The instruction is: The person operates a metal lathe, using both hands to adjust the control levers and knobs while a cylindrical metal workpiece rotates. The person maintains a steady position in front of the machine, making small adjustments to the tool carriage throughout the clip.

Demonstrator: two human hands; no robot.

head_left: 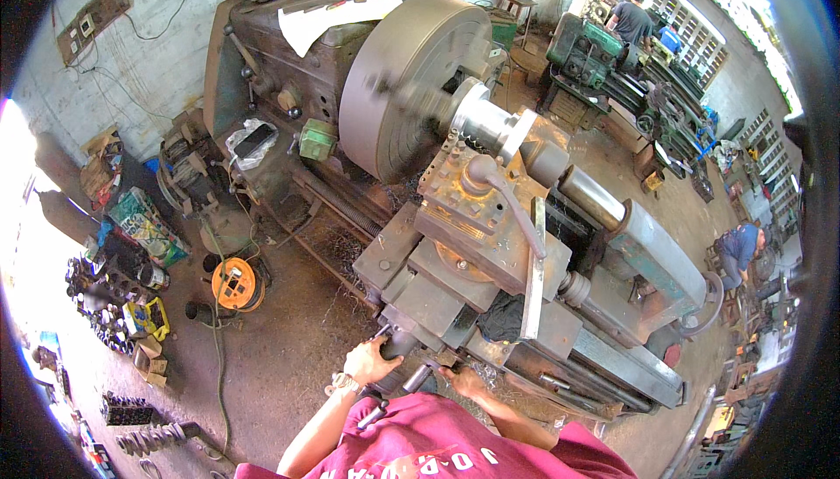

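Observation:
My left hand (371, 363), with a band at its wrist, curls over a dark round collar (402, 342) at the near end of the lathe's cross-slide. Beside it a metal crank handle (417, 379) sticks out toward me. My right hand (465, 382) is at the front edge of the carriage, its fingertips partly hidden against the dark metal. Beyond, the tool post (477, 188) carries a long clamping lever (514, 214). A shiny cylindrical workpiece (484, 122) sits between the big chuck (394, 85), whose jaws look blurred, and the tailstock (656, 256).
A white sheet (337, 20) and a green box (318, 139) rest on the lathe. An orange cable reel (238, 285) stands on the floor at left, its hose running toward me. Metal parts lie far left. Two people (632, 20) (740, 247) are at the right, near other machines (591, 55).

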